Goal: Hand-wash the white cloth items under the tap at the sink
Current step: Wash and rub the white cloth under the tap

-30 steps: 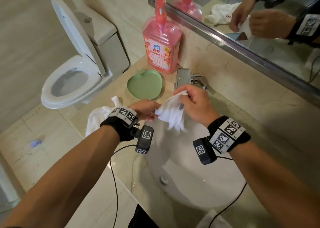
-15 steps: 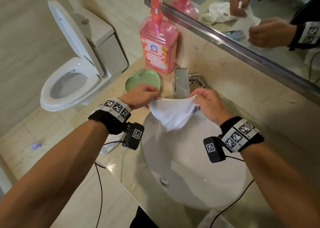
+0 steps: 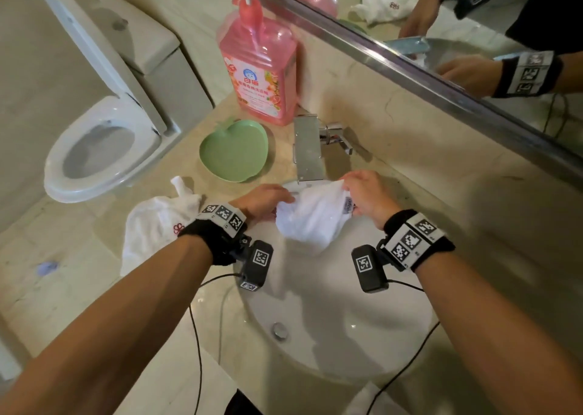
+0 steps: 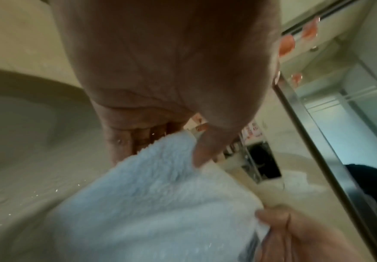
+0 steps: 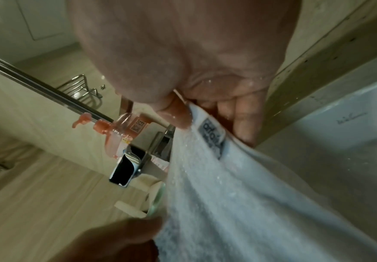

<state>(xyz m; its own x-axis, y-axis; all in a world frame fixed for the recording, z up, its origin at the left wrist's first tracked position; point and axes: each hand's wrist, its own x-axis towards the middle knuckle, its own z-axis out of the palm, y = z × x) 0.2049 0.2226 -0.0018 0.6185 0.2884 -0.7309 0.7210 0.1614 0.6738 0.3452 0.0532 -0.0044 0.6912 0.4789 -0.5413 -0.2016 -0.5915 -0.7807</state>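
Observation:
A small white terry cloth [image 3: 312, 216] with a grey label hangs bunched just below the chrome tap [image 3: 307, 149], over the white basin [image 3: 340, 329]. My left hand [image 3: 265, 198] pinches its left edge; thumb and fingers close on the cloth [image 4: 160, 177] in the left wrist view. My right hand [image 3: 367, 195] pinches the right edge beside the label [image 5: 213, 134]. No running water is visible. A second white cloth [image 3: 154, 225] with a red flower mark lies crumpled on the counter left of the basin.
A green apple-shaped dish [image 3: 235, 151] and a pink pump bottle [image 3: 260, 67] stand left of the tap. A mirror [image 3: 441, 36] runs along the back wall. The open toilet [image 3: 94, 149] is at left, beyond the counter edge. Cables trail from both wrist cameras.
The hands have come closer together and slightly lower toward the basin, so the cloth, stretched flat between them half a second ago, now hangs bunched under the tap.

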